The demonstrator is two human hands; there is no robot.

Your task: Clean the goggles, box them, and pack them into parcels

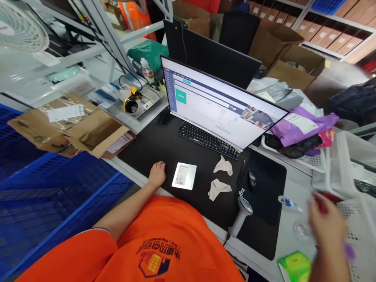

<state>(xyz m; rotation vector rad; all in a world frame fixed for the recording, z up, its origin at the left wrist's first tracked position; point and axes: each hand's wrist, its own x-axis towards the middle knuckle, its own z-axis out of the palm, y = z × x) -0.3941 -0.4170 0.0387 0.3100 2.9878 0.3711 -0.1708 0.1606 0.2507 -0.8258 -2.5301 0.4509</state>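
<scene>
My left hand (158,174) rests on the black desk mat (147,147) with its fingers curled in, and nothing shows in it. Just right of it lies a shiny white square packet (184,176) with a printed label. Farther right are two small beige cloth pieces (222,165), one above the other. At the right edge of the desk my right hand (327,219), smeared by motion, is closed around a small dark red object (320,204) whose kind I cannot make out. Near that hand are a small blue-and-white tube (289,203) and a green-and-yellow packet (294,266).
A lit monitor (220,102) stands behind the keyboard (209,140). The barcode scanner (242,215) and mouse (252,178) are right of centre. An open cardboard box (96,135) sits at left above a blue crate (67,188). White baskets (326,168) and a purple parcel (302,125) are at right.
</scene>
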